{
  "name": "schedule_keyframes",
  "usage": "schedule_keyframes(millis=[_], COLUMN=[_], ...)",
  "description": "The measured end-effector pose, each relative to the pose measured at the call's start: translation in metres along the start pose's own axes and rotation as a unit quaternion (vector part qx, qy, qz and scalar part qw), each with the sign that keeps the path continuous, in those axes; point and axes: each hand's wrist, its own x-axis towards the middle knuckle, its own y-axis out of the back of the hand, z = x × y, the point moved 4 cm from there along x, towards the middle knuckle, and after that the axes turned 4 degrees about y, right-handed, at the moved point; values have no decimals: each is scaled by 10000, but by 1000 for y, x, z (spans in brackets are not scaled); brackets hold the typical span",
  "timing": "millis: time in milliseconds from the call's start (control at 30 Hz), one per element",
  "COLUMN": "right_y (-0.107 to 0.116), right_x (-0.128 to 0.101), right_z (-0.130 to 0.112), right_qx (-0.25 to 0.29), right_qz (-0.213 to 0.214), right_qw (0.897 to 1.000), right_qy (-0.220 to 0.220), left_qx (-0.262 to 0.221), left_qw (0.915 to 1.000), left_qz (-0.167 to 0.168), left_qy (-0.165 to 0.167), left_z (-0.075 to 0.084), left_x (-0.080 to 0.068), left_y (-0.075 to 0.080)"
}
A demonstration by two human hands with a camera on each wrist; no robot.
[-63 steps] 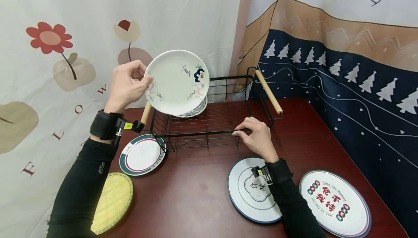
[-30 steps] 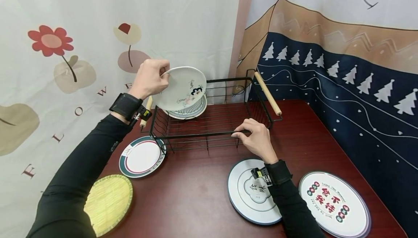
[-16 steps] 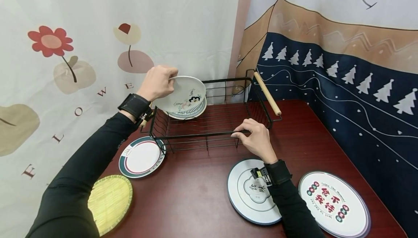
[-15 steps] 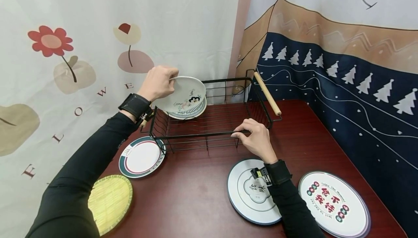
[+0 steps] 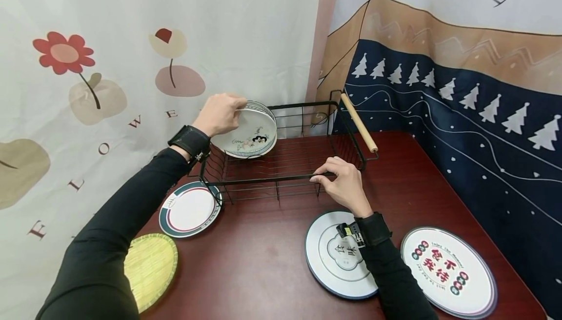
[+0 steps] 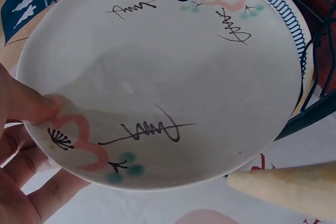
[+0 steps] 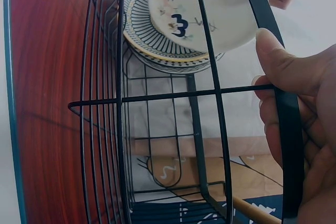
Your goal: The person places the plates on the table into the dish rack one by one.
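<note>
White painted plate (image 5: 250, 132) tilted in far-left corner of black wire rack (image 5: 285, 164), leaning against striped plate (image 7: 157, 40); left hand (image 5: 219, 113) pinches its upper rim. Right hand (image 5: 344, 183) curled round rack's front rail. Rack on table (image 5: 263, 261).

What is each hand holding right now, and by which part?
Left hand grips the floral plate by its rim; right hand grips the rack's front top bar.
</note>
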Motion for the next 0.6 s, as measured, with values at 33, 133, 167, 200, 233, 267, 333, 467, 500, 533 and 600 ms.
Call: schedule_keyframes(millis=[33, 133, 167, 200, 233, 267, 333, 467, 500, 533, 600], right_y=[0, 0, 0, 0, 0, 0, 0, 0, 0, 0, -1], right_x=[0, 0, 0, 0, 0, 0, 0, 0, 0, 0, 0], right_z=[0, 0, 1, 1, 1, 1, 1, 1, 1, 1, 2], right_qx=[-3, -9, -9, -6, -5, -4, 4, 18, 19, 18, 31], right_qz=[-7, -23, -27, -24, -17, -12, -2, 3, 2, -2, -15], right_qw=[10000, 10000, 10000, 10000, 10000, 10000, 10000, 10000, 10000, 10000, 10000], right_qy=[-5, -26, -34, -34, -34, -29, -16, -9, -11, -16, -30], left_qx=[42, 105, 121, 145, 165, 174, 146, 70, 57, 67, 101], left_qw=[10000, 9999, 9998, 9997, 9997, 9996, 9995, 9992, 9991, 9990, 9986], left_qz=[-33, -131, -147, -177, -190, -208, -257, -357, -388, -418, -503], left_qy=[-7, -38, -48, -48, -50, -56, -85, -171, -180, -175, -132], left_z=[0, 0, 1, 1, 1, 1, 3, 5, 6, 7, 7], left_x=[0, 2, 2, 3, 3, 4, 4, 5, 6, 6, 6], left_y=[-2, -7, -9, -11, -12, -14, -17, -24, -26, -27, -31])
